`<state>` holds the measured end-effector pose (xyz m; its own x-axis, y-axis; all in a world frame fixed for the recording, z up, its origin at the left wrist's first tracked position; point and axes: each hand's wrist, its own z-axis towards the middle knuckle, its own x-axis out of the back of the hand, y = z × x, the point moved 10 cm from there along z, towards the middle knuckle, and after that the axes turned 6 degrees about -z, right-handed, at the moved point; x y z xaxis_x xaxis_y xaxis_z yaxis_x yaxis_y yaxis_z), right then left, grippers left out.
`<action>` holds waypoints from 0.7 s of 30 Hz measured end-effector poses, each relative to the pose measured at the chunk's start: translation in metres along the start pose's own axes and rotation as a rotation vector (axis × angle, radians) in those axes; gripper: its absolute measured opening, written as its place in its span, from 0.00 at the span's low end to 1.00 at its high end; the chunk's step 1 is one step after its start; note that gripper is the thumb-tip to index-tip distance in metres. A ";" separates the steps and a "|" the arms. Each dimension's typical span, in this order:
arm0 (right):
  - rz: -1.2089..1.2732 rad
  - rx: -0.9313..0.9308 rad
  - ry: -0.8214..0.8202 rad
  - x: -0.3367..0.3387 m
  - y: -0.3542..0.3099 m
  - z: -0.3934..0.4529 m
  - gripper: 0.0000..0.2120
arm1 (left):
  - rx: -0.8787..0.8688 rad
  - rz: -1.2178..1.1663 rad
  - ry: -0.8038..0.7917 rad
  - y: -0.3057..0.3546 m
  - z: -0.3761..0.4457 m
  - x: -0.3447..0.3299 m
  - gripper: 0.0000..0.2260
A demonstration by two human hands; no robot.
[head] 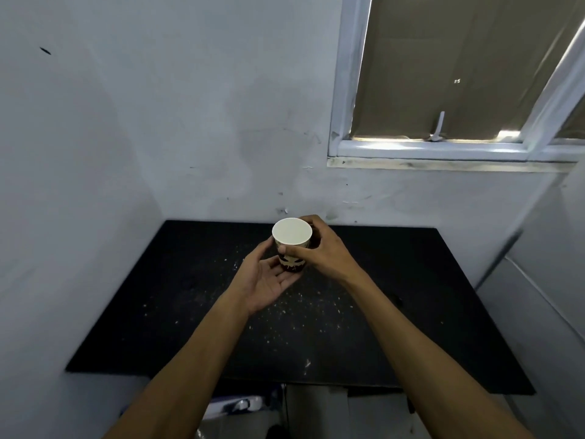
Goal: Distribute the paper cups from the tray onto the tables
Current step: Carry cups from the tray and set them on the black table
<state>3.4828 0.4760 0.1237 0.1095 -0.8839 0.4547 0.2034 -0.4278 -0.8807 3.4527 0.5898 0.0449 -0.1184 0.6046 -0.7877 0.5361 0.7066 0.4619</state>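
Observation:
A paper cup [292, 236], white inside with a dark printed outside, stands upright above the far middle of a black table [380, 312]. My right hand [319, 251] grips it from the right, thumb across its front and fingers curled behind. My left hand [266, 277] lies palm up under and beside the cup's left side, fingers relaxed and touching its base. Whether the cup's bottom touches the table is hidden by my hands. No tray is in view.
The table is pushed into a corner, with white walls at the left and back. A window [443, 90] covered with cardboard sits above right. White specks litter the tabletop. A grey panel [538, 312] stands at the right edge.

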 end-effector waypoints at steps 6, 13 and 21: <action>0.009 -0.073 0.018 -0.008 0.045 0.072 0.30 | 0.048 0.178 0.050 0.037 0.081 0.024 0.25; 0.066 -0.200 0.149 -0.003 0.112 0.118 0.29 | 0.100 0.378 0.134 0.059 0.145 0.060 0.19; -0.068 -0.384 0.212 -0.002 0.220 0.156 0.29 | 0.147 0.644 0.223 0.062 0.207 0.090 0.17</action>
<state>3.6795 0.4128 -0.0503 -0.1021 -0.8536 0.5108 -0.1772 -0.4896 -0.8537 3.6481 0.6115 -0.0816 0.1006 0.9588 -0.2656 0.6631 0.1344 0.7364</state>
